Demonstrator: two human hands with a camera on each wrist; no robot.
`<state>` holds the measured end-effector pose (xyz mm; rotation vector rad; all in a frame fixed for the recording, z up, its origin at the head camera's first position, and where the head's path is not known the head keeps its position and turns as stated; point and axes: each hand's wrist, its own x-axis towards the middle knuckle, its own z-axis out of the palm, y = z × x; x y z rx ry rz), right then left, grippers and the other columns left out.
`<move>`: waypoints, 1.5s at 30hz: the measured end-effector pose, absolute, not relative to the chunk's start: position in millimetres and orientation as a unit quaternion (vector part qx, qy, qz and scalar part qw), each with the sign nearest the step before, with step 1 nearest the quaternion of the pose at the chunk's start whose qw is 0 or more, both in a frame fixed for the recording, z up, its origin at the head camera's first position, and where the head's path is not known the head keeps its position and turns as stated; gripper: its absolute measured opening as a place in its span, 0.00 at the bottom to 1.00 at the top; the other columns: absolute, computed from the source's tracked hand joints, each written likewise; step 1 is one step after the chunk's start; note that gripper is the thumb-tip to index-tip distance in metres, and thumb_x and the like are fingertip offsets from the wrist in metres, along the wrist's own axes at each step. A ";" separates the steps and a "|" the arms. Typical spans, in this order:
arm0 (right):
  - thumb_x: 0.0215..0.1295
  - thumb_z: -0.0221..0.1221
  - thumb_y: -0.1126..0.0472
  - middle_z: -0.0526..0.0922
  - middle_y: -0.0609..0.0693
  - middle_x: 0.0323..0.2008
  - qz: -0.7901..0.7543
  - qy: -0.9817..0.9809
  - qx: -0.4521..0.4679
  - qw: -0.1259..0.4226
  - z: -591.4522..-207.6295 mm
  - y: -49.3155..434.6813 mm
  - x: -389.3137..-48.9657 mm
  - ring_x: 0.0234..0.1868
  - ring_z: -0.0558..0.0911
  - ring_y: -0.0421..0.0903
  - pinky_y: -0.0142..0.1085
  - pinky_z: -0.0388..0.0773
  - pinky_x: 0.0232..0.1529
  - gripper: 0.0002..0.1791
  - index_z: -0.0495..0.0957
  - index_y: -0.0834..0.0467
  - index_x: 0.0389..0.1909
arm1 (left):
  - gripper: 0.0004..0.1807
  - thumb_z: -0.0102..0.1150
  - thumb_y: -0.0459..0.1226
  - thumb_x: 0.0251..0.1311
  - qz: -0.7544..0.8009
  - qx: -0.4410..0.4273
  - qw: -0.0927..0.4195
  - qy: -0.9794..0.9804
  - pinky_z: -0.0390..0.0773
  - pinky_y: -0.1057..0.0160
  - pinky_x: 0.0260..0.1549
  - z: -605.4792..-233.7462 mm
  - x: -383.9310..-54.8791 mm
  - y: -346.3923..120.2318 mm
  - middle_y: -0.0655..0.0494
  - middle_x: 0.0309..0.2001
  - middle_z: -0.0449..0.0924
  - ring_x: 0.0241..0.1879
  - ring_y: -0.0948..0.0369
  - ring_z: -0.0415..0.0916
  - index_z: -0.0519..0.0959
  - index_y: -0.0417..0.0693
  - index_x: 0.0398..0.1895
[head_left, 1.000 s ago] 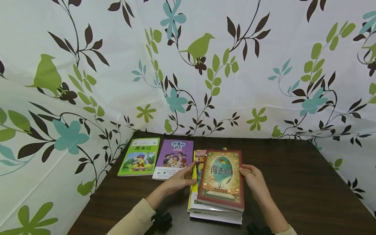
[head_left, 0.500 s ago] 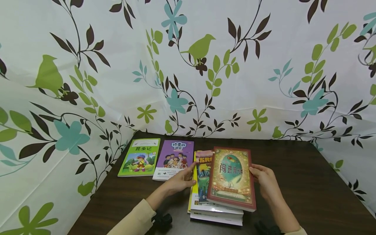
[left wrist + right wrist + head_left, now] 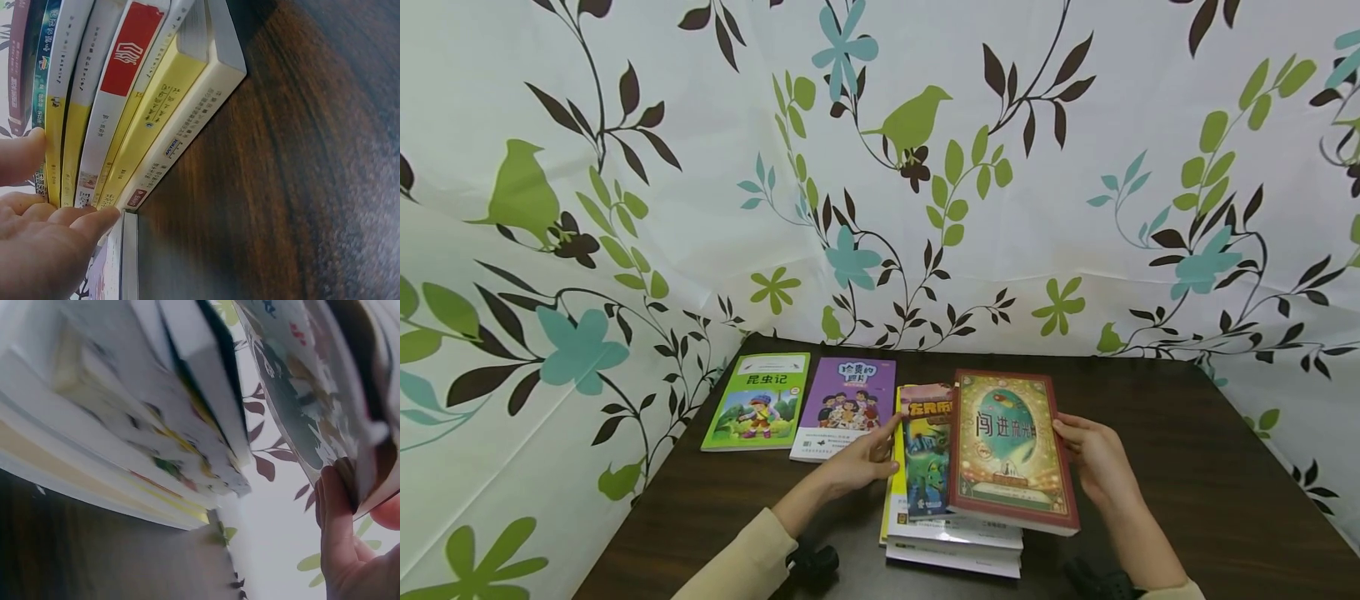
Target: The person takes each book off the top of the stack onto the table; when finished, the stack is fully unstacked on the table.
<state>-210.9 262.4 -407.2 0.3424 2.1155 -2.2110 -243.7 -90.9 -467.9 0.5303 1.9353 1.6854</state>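
Note:
My right hand (image 3: pixel 1101 462) pinches the right edge of a red-bordered book (image 3: pixel 1011 450). In the right wrist view its fingers (image 3: pixel 337 519) lie against the underside, and the book (image 3: pixel 306 419) stands apart from the stack. Below it, a pile of several books (image 3: pixel 955 557) has a dinosaur-picture book (image 3: pixel 927 467) on top, partly covered by the red-bordered one. My left hand (image 3: pixel 857 462) rests against the pile's left side. Seen from the left wrist, that hand (image 3: pixel 50 244) touches the yellow and white spines (image 3: pixel 156 106) with its fingers and thumb extended.
A green-covered book (image 3: pixel 756 404) and a purple-covered book (image 3: pixel 847 408) lie side by side left of the pile. Dark wood tabletop (image 3: pixel 1180 467) extends to the right. A patterned white curtain (image 3: pixel 1075 208) stands behind and at the sides.
The right hand has carried the red-bordered book rightward off the top of the pile, uncovering more of the dinosaur-picture book. My left hand has stayed in place.

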 end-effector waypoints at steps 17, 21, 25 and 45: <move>0.72 0.54 0.55 0.83 0.40 0.29 -0.740 0.663 0.101 0.058 -397.8 324.4 -224.7 0.31 0.82 0.36 0.33 0.83 0.33 0.05 0.79 0.45 0.39 | 0.43 0.48 0.24 0.67 0.638 0.192 0.256 0.700 0.60 0.48 0.69 -473.4 -246.0 -90.6 0.46 0.79 0.41 0.76 0.45 0.44 0.45 0.59 0.79; 0.74 0.51 0.54 0.81 0.38 0.29 -0.712 0.689 0.117 0.071 -400.1 335.1 -233.2 0.31 0.81 0.35 0.34 0.83 0.34 0.30 0.58 0.63 0.71 | 0.42 0.49 0.25 0.67 0.643 0.180 0.256 0.700 0.62 0.49 0.69 -472.8 -245.1 -91.6 0.44 0.78 0.44 0.75 0.45 0.47 0.45 0.59 0.79; 0.75 0.50 0.55 0.81 0.37 0.28 -0.708 0.689 0.133 0.075 -404.3 346.8 -238.6 0.31 0.80 0.35 0.33 0.82 0.34 0.34 0.51 0.65 0.73 | 0.42 0.48 0.25 0.67 0.647 0.180 0.255 0.695 0.66 0.50 0.66 -471.8 -242.8 -91.2 0.42 0.77 0.47 0.74 0.45 0.52 0.45 0.59 0.79; 0.74 0.50 0.50 0.80 0.31 0.26 -0.672 0.722 0.148 0.071 -423.9 373.7 -262.5 0.30 0.80 0.33 0.32 0.81 0.33 0.44 0.37 0.70 0.75 | 0.42 0.46 0.25 0.68 0.673 0.173 0.275 0.664 0.69 0.51 0.65 -476.1 -243.3 -90.8 0.39 0.77 0.46 0.73 0.44 0.55 0.42 0.59 0.79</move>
